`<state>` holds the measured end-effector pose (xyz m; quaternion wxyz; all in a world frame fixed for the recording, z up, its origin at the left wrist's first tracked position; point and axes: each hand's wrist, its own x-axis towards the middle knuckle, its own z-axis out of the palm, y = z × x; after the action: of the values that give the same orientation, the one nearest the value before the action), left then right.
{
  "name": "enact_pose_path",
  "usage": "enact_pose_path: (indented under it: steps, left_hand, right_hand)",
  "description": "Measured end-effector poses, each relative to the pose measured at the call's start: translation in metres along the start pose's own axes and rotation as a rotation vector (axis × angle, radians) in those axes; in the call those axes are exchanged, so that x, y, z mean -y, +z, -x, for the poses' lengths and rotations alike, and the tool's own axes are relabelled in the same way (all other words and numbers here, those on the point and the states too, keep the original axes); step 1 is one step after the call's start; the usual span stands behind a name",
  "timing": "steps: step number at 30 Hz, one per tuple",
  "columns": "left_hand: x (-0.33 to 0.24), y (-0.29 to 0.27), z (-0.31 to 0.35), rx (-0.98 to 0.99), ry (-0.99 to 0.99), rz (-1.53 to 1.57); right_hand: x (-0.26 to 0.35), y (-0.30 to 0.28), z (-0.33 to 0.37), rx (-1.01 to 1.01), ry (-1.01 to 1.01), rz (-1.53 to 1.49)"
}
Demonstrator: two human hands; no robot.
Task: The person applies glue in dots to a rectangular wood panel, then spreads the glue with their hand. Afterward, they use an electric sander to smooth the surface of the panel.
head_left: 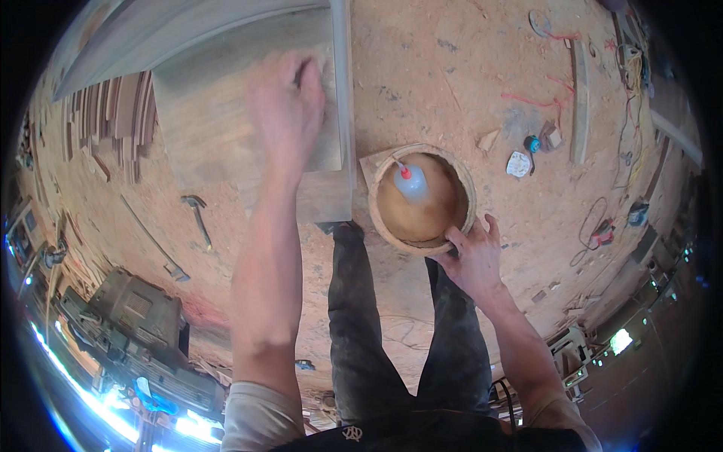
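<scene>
The right hand [474, 260] grips the rim of a round bowl [379, 215] just right of the frame's centre, its fingertips hooked over the lower right edge and closed on it, while the forefinger sticks up free. The left hand [290, 98], in the upper left, is curled into a loose fist over a pale wooden panel [207, 113]; it is blurred, and whether anything is inside it I cannot tell.

The hold on the rim probably keeps the bowl steady and close to the body, leaving the other arm free to reach over the wood. A board corner [369, 162] shows at the bowl's left, though whether the bowl rests on it is unclear. Inside, a clear plastic bottle [410, 188] with a red cap leans in the upper part, likely propped there to stay within reach.

The bowl's mouth faces up towards the viewer; being round, it shows no long axis. The bottle's tip points to the upper left, its long axis slanting down to the lower right. The panel's right edge runs up and down the frame.

A hammer [199, 218] lies on the dirt floor [422, 68] at left, below stacked wooden strips [113, 113] (a workshop, by the look of it).
</scene>
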<state>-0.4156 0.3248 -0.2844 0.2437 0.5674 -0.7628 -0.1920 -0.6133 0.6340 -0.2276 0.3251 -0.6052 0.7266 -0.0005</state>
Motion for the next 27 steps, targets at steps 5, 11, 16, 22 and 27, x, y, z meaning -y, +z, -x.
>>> enact_pose_path:
  steps: [5,11,16,22,27]
  left_hand:
    - [-0.004,0.012,0.012,0.078,0.266,-0.317]
    - [-0.001,0.024,0.052,0.232,0.151,-0.337]
    - [-0.024,0.012,0.025,0.263,0.172,-0.36]
    - [-0.021,0.011,0.005,0.25,0.223,-0.347]
    - [-0.006,0.026,0.014,0.277,0.176,-0.415]
  right_hand:
    - [-0.005,0.004,0.006,0.036,0.027,0.001]
    - [-0.011,0.001,0.01,0.053,0.061,-0.022]
    - [-0.014,-0.008,0.008,0.037,0.025,0.005]
    - [-0.015,-0.01,0.005,0.05,0.064,-0.004]
    - [-0.018,-0.007,0.004,0.024,0.083,-0.019]
